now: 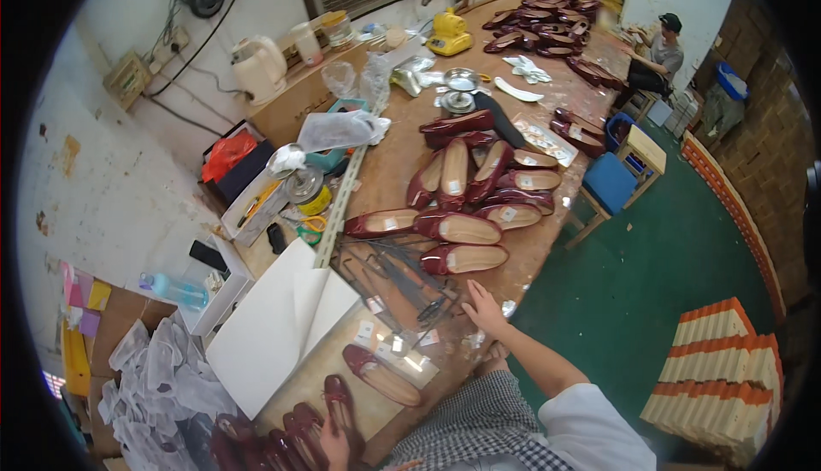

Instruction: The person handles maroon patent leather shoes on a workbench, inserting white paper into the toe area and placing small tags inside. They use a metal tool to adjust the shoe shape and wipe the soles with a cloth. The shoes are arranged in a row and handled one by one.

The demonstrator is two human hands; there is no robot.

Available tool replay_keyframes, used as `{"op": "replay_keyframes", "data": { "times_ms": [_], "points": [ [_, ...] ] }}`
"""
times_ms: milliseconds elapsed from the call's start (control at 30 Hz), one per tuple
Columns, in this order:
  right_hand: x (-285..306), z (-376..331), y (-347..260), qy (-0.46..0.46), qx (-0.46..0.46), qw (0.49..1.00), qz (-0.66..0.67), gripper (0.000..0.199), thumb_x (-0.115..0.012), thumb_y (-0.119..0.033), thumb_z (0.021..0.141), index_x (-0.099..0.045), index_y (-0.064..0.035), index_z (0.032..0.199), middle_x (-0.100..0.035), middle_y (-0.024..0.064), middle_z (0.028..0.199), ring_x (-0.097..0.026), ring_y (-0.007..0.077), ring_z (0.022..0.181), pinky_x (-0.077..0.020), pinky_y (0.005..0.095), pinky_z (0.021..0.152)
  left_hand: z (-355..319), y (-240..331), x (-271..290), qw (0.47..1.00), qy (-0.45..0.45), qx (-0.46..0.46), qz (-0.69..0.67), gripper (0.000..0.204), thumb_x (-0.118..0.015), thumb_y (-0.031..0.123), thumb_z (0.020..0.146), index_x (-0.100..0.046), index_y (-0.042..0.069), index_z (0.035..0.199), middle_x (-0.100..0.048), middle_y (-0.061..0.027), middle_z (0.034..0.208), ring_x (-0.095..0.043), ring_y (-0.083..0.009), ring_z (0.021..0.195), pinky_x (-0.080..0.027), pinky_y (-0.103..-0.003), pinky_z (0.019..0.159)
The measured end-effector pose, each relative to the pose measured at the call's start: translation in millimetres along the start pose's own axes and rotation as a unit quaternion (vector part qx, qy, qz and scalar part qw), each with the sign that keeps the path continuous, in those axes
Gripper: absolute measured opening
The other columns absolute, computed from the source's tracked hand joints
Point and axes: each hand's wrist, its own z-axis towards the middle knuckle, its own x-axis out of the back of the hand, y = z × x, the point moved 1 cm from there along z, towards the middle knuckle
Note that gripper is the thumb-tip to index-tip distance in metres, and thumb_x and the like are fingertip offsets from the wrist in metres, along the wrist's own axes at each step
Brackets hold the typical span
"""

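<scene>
My left hand (334, 445) is at the table's near edge, its fingers against a glossy burgundy flat shoe (339, 401) that it appears to grip; part of the hold is hidden. Several similar shoes (286, 445) are bunched just left of it. Another burgundy shoe (382, 375) lies by itself on the pale work surface, insole up. Over the table's right edge, my right hand (485, 309) is open, fingers stretched out and holding nothing. Close to it are metal hand tools (409, 279) and a heap of burgundy shoes (462, 228).
White sheets (274, 326) lie left of the tools. Beyond stand tins (308, 191), a kettle (259, 67) and a yellow device (450, 33). More shoes (547, 22) cover the far end, where a person (663, 52) sits. A stool (609, 182) and stacked boxes (714, 377) stand at right.
</scene>
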Motion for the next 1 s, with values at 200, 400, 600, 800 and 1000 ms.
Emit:
{"op": "replay_keyframes", "data": {
  "times_ms": [200, 400, 600, 800, 1000],
  "points": [
    [63.5, -77.4, 58.8, 0.046, 0.02, 0.997, 0.051, 0.042, -0.059, -0.013, 0.085, -0.053, -0.0036, 0.125, -0.053, 0.0175, 0.126, -0.051, 0.0356, 0.115, -0.043, 0.0399, 0.098, 13.8, 14.7, 3.5, 0.965, 0.255, 0.038, 0.041, 0.034, -0.05, 0.0, 0.082, -0.059, -0.007, 0.114, -0.063, -0.022, 0.111, -0.062, -0.031, 0.101, -0.048, -0.035, 0.092],
    [150.8, -225.0, 184.4, -0.199, -0.238, 0.951, 0.007, 0.037, -0.057, -0.027, 0.084, -0.064, -0.0068, 0.114, -0.064, 0.0197, 0.11, -0.058, 0.0358, 0.107, -0.0463, 0.0423, 0.093, 48.4, 262.9, -118.6, 0.977, 0.119, -0.162, 0.073, 0.029, -0.058, 0.004, 0.084, -0.062, 0.001, 0.113, -0.056, -0.0202, 0.121, -0.053, -0.0346, 0.115, -0.042, -0.04, 0.096],
    [217.1, -343.5, 283.4, -0.077, -0.495, 0.864, 0.047, 0.039, -0.06, -0.028, 0.081, -0.067, -0.0043, 0.111, -0.069, 0.0168, 0.103, -0.066, 0.0312, 0.095, -0.0515, 0.0391, 0.083, 75.5, 437.4, -236.3, 0.959, -0.033, -0.281, -0.004, 0.023, -0.06, 0.008, 0.083, -0.068, 0.005, 0.105, -0.06, -0.0175, 0.115, -0.058, -0.0339, 0.105, -0.046, -0.038, 0.091],
    [225.0, -346.1, 308.4, 0.04, -0.607, 0.767, 0.202, 0.036, -0.061, -0.027, 0.084, -0.067, -0.0064, 0.112, -0.071, 0.0132, 0.099, -0.067, 0.0253, 0.094, -0.0508, 0.0369, 0.085, 82.4, 483.8, -318.1, 0.956, -0.127, -0.266, 0.005, 0.021, -0.06, 0.009, 0.083, -0.069, 0.007, 0.101, -0.062, -0.0146, 0.114, -0.059, -0.0317, 0.104, -0.047, -0.038, 0.089],
    [262.9, -257.2, 332.7, -0.048, -0.613, 0.772, 0.161, 0.035, -0.061, -0.024, 0.085, -0.066, -0.0025, 0.113, -0.071, 0.0119, 0.097, -0.067, 0.0217, 0.09, -0.0516, 0.0336, 0.079, 124.3, 553.1, -374.9, 0.96, -0.115, -0.25, -0.058, 0.019, -0.059, 0.008, 0.084, -0.07, 0.006, 0.099, -0.065, -0.0132, 0.105, -0.063, -0.0304, 0.093, -0.05, -0.036, 0.083]
  ]
}}
